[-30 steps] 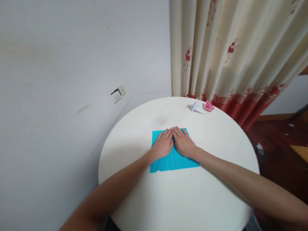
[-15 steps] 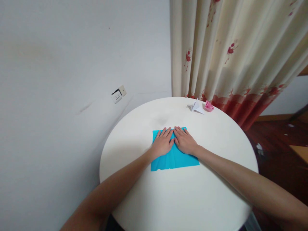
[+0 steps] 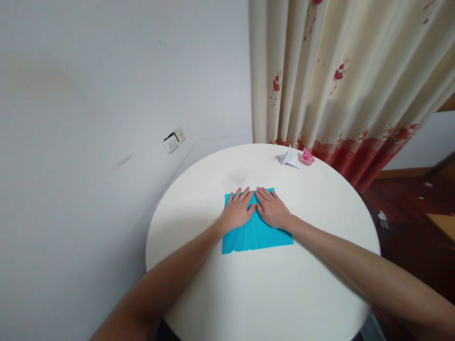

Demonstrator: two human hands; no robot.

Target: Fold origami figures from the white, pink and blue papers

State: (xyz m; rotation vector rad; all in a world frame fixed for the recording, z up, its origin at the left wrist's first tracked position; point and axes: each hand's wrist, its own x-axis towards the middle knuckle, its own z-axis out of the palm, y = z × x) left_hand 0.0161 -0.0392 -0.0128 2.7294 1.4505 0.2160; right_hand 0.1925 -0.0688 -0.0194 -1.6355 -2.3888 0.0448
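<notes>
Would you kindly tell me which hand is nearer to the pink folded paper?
Right: the right hand lies on the blue sheet, in front and left of the pink folded paper; the left hand lies farther left.

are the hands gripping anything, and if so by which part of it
Nothing is gripped: the left hand and right hand lie flat on the blue paper sheet, near its far edge.

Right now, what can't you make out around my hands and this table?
In the head view:
Flat blue rectangular paper sheet: middle and parts of its far edge hidden under the left hand and right hand.
Palms: hidden by the hands' backs.
Round white table: near edge cut off by the picture's bottom.
Small pale object on dark floor: too blurred to identify.
</notes>
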